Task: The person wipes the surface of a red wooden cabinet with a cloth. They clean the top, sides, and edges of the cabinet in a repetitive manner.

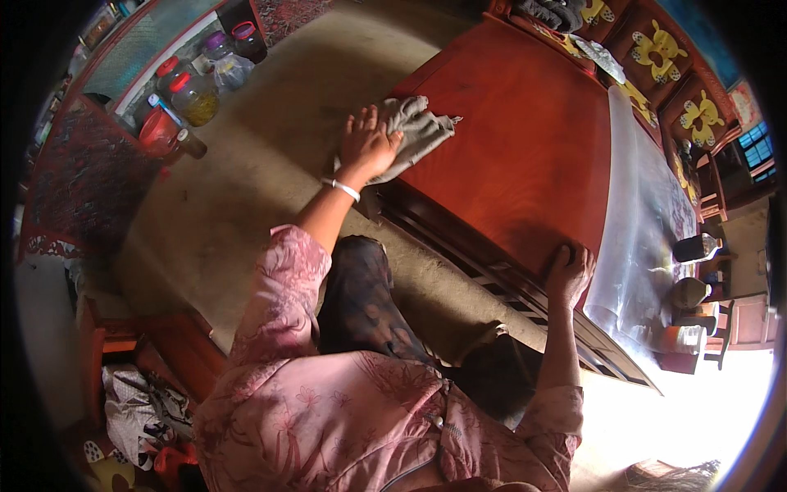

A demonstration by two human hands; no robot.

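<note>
My left hand [371, 147] lies over a crumpled grey cloth [409, 132], at the left edge of a red-brown wooden table [510, 141]. Part of that cloth spreads onto the tabletop, and part hangs past the edge. My right hand [570, 280] rests at the table's near edge with bent fingers, beside the curled border of a clear plastic sheet [621, 184]. Its fingertips are in shadow, so whether they pinch the sheet or only lean on the wood is unclear. The sheet is folded back toward the right end, leaving the wood bare on the left.
Bottles [698, 248] and a white tub [685, 339] stand at the table's right end. A wooden bench with yellow animal-shaped decorations [658, 52] runs along the far side. Lidded jars [195, 101] and a red container [160, 132] stand by the cabinet [92, 178] at left.
</note>
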